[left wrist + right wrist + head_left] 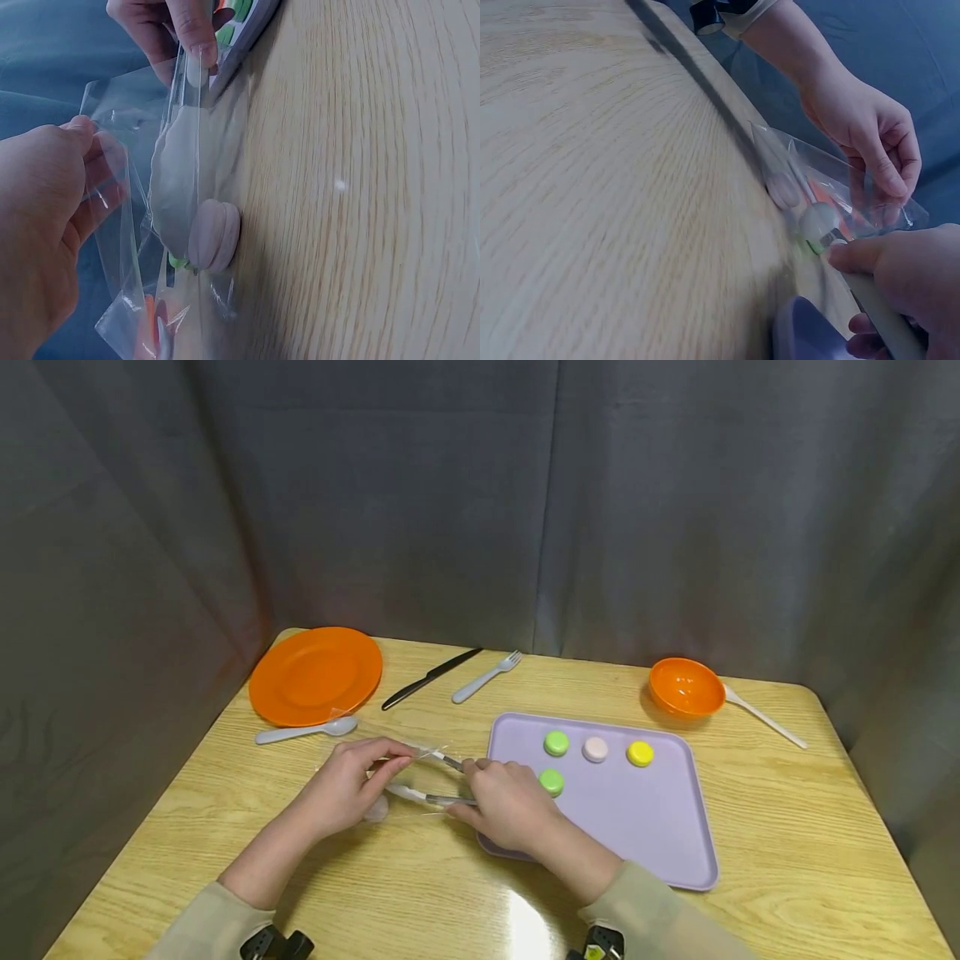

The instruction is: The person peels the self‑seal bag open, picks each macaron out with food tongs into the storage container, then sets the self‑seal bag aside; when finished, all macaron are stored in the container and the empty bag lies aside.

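Your left hand (pixel 341 785) pinches the clear bag (pixel 161 202) open while your right hand (pixel 502 802) grips tongs (pixel 427 781), their long axis pointing left into the bag, where a pink macaron (pixel 214 236) rests on the table (pixel 787 827).

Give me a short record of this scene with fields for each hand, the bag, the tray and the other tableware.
left hand: left hand pinches the clear bag's edge
right hand: right hand grips tongs reaching into the bag
bag: clear bag on the table, a pink macaron by it
tray: purple tray with two green, one pink, one yellow macaron
tableware: orange plate, orange bowl, knife, fork, spoon
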Tool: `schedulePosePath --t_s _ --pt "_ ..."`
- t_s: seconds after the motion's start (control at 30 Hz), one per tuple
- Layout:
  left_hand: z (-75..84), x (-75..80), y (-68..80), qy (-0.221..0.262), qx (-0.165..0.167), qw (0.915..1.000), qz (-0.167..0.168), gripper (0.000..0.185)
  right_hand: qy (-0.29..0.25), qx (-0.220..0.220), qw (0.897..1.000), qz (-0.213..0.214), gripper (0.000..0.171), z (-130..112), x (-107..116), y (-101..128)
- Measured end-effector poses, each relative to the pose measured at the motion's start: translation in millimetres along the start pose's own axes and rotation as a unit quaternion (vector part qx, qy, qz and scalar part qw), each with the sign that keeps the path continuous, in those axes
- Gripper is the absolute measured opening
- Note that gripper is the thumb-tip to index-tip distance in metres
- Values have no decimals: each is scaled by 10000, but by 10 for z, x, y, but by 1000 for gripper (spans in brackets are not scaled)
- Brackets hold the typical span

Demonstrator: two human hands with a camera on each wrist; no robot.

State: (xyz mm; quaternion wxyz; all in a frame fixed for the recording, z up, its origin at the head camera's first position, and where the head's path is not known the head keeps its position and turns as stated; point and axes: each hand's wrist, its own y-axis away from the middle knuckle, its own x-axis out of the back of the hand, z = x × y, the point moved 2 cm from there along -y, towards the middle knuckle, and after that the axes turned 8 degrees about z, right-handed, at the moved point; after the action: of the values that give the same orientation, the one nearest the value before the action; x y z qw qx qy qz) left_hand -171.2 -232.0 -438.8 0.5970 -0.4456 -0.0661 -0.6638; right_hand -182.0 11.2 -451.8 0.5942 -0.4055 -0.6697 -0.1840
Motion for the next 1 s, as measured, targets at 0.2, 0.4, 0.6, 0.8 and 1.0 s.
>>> schedulePosePath --t_s 0.2,0.4,0.6,0.8,1.0 --pt "-7 4 7 19 31 10000 10 12 12 -34 10000 22 42 -7 -15 -4" --pt "-31 12 23 16 85 10000 14 13 -214 70 9997 27 39 11 63 34" --pt "-34 27 38 -29 60 10000 54 14 -482 121 9987 71 38 104 147 141" --pt "-33 27 51 -9 -24 10000 77 14 -752 35 9971 132 35 286 250 291" --pt "-28 23 44 19 -82 9999 68 14 -771 -39 9966 296 41 442 428 482"
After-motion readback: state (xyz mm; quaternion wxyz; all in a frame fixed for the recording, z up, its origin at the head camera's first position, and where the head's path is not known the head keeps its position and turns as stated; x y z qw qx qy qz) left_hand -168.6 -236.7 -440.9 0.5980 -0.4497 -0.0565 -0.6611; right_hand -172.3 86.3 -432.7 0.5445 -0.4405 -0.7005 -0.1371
